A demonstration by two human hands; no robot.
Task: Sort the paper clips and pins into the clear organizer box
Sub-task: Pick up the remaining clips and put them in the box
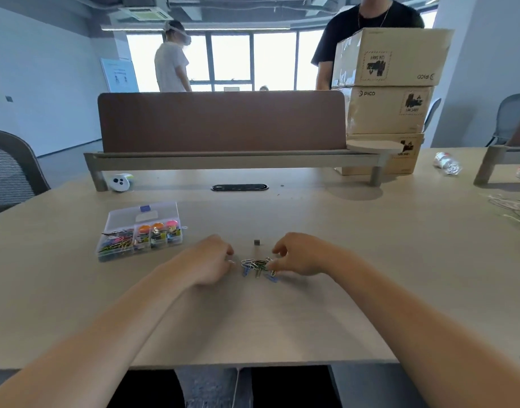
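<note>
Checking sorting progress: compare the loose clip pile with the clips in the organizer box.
The loose clip pile lies on the desk; the boxed clips sit in the left compartment of the organizer box. The pile is smaller; the boxed clips more numerous. Both are mixed colours.

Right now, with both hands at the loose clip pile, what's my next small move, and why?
Probably pinch a few clips from the pile with the right hand, whose fingers curl at its edge, then carry them to the organizer box on the left: its lid is open and one compartment holds similar clips.
</note>
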